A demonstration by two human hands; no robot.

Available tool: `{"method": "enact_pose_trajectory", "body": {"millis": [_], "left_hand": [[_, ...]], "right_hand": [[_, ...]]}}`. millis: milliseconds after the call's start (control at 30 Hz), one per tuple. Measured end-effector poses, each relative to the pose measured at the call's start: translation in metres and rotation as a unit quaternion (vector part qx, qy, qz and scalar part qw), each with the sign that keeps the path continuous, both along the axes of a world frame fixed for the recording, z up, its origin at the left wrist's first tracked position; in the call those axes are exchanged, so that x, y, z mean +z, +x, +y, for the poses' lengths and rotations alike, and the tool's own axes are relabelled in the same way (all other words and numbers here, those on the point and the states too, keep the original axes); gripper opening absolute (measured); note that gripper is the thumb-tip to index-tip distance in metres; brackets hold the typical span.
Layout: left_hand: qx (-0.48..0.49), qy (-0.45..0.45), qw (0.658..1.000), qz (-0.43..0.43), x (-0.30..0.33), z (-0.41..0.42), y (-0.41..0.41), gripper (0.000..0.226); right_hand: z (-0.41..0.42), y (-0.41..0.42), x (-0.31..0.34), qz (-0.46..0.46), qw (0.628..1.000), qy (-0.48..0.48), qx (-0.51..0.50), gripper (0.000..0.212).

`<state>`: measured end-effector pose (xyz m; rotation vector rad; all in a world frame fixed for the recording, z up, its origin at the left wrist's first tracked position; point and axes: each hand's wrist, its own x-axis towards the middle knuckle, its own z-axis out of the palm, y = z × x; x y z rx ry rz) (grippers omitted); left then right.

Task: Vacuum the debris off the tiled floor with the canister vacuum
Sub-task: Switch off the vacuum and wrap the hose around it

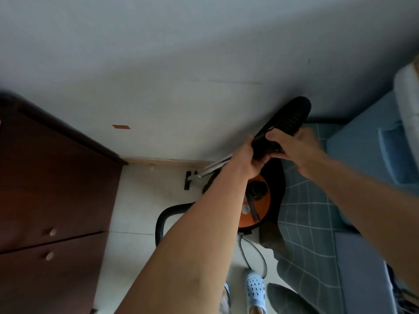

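Note:
The orange canister vacuum stands on the pale tiled floor beside the bed. Its black hose loops out to the left. A white wand slants down to a small black floor nozzle near the skirting. At the wand's top sits a black ribbed handle piece, raised against the wall. My left hand grips it where it meets the wand. My right hand is closed on the same black piece from the right. No debris can be made out on the tiles.
A dark brown cabinet with two knobs fills the left. A bed with a grey checked cover and blue sheet lies on the right. The black power cord trails on the floor by my foot in a blue clog.

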<state>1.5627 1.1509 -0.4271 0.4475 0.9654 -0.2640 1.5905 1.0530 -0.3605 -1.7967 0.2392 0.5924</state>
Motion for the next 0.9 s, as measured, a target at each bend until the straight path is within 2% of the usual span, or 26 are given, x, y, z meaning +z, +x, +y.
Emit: {"method": "enact_pose_trajectory", "body": {"millis": [100, 233, 533, 667, 900], "left_hand": [[-0.008, 0.006, 1.000, -0.008, 0.001, -0.007, 0.009, 0.042], [-0.020, 0.011, 1.000, -0.005, 0.000, -0.010, 0.014, 0.034], [-0.025, 0.020, 0.999, 0.007, 0.000, -0.009, 0.015, 0.028], [-0.018, 0.025, 0.999, 0.017, -0.001, -0.008, 0.013, 0.033], [-0.012, 0.031, 0.999, 0.021, -0.007, -0.010, 0.014, 0.045]], "right_hand": [[-0.004, 0.002, -0.003, 0.012, 0.998, 0.014, -0.053, 0.010], [-0.005, 0.008, -0.007, 0.043, 0.992, 0.037, -0.117, 0.034], [-0.002, 0.009, -0.009, 0.087, 0.981, 0.071, -0.156, 0.056], [-0.001, 0.008, -0.011, 0.095, 0.976, 0.090, -0.176, 0.063], [-0.001, 0.004, -0.015, 0.103, 0.971, 0.088, -0.196, 0.059]]}}
